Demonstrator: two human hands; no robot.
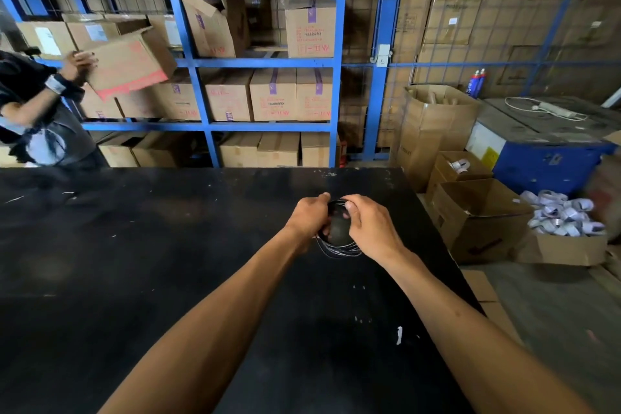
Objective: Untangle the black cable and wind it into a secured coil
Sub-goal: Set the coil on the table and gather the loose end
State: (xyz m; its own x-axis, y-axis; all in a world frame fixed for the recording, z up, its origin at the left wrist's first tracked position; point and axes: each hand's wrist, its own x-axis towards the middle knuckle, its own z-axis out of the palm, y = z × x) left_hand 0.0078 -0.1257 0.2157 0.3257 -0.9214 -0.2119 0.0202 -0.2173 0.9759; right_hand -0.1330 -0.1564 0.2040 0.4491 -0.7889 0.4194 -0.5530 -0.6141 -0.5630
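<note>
The black cable (339,247) is gathered into a small coil of several loops, held just above the black table (168,262) right of its middle. My left hand (307,217) grips the coil's left side with closed fingers. My right hand (368,225) holds the right side, its thumb and fingertips pinching the top of the loops. Both hands hide much of the coil; its lower loops show between my wrists. The cable's ends are hidden.
Blue shelving (188,60) full of cardboard boxes stands behind the table. A person (43,111) at far left lifts a box (129,62) off the shelf. Open cartons (477,222) and a blue machine (544,141) sit on the floor to the right.
</note>
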